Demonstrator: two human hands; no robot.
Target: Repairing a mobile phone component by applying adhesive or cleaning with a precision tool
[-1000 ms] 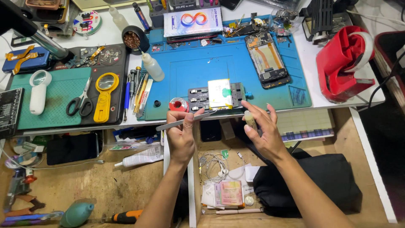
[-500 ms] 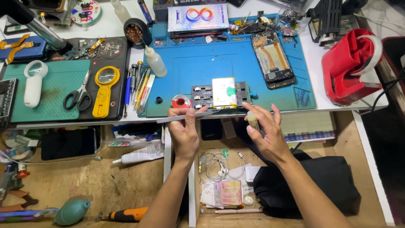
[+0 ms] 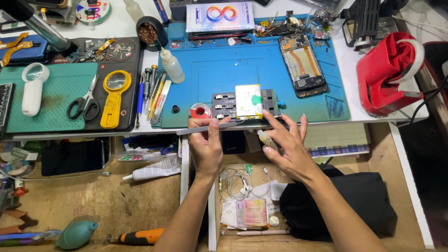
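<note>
Head view: left hand (image 3: 205,148) pinches a thin metal blade (image 3: 207,128); right hand (image 3: 287,147), fingers spread, grips a small tube (image 3: 268,140).

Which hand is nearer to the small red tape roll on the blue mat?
Left. The left hand is just below the red tape roll; the right hand is farther right.

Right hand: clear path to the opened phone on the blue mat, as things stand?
Probably yes. The right hand sits at the bench edge beside the holder; the opened phone lies beyond it, with bare blue mat between. But its fingers already pinch a small tube.
</note>
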